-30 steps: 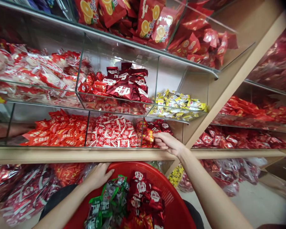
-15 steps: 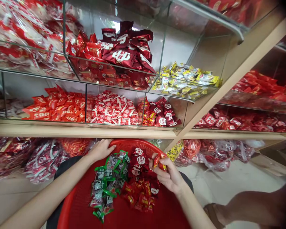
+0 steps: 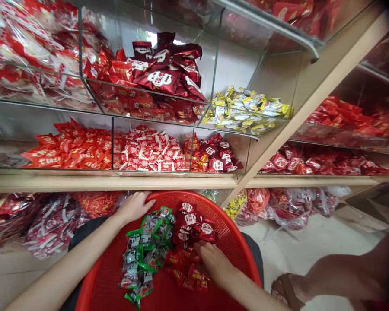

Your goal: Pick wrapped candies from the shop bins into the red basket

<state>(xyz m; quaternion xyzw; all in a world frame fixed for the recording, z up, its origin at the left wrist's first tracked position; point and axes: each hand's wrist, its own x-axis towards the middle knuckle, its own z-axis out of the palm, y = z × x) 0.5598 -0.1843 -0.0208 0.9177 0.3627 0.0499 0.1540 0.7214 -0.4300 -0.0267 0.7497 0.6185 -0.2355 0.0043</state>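
Note:
My left hand (image 3: 133, 207) grips the rim of a red mesh plastic basket (image 3: 194, 199) at its far edge. The basket holds a heap of green-and-silver wrapped sweets (image 3: 141, 255) on the left and dark red wrapped sweets (image 3: 194, 229) on the right. My right hand (image 3: 214, 264) rests on the lower part of the red heap, fingers spread, with no sweet visible in its grip. Its fingertips touch the wrappers.
Glass-fronted bins of red, yellow and white packets (image 3: 155, 149) stand on a pale wooden shelf (image 3: 116, 182) just beyond the basket. Clear bags of red sweets (image 3: 55, 226) lie below it. At the right, another person's leg with a sandalled foot (image 3: 287, 291) stands on the tiled floor.
My right hand has come down from the shelf into the basket. The small red sweets it held earlier are no longer visible in it, and its fingers have spread over the heap.

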